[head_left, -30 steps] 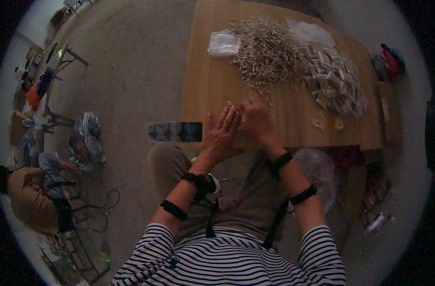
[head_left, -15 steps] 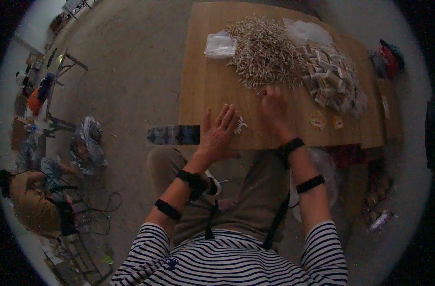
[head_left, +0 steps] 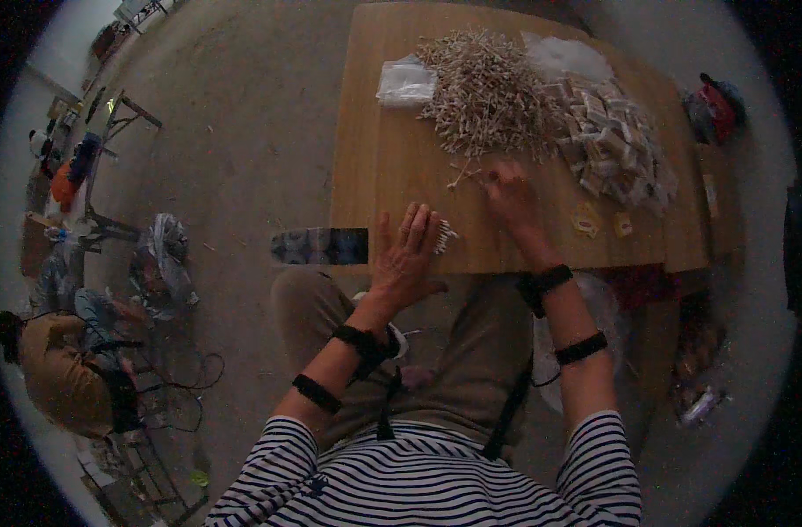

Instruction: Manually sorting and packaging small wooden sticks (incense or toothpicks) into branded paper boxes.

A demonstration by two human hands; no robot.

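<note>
A large heap of cotton swabs (head_left: 489, 92) covers the far middle of the wooden table (head_left: 392, 167). My left hand (head_left: 405, 255) lies flat near the front edge, fingers stretched out, palm down. Beside its fingertips a small row of cotton swabs (head_left: 445, 235) shows, partly covered by the hand. My right hand (head_left: 511, 193) is at the near side of the heap with its fingers curled together; what they hold, if anything, is too small to make out. A few loose swabs (head_left: 461, 174) lie just left of its fingertips, drawn out from the heap.
Clear plastic bags (head_left: 407, 83) lie left of the heap. Many filled small packets (head_left: 616, 145) are piled at its right, with yellow cards (head_left: 585, 220) nearer me. A dark patterned strip (head_left: 320, 247) juts past the table's left edge. Another person (head_left: 67, 378) sits at the far left.
My right hand has drawn slightly back toward me from the heap, and a few swabs now lie apart at its edge. My left hand has shifted slightly toward me.
</note>
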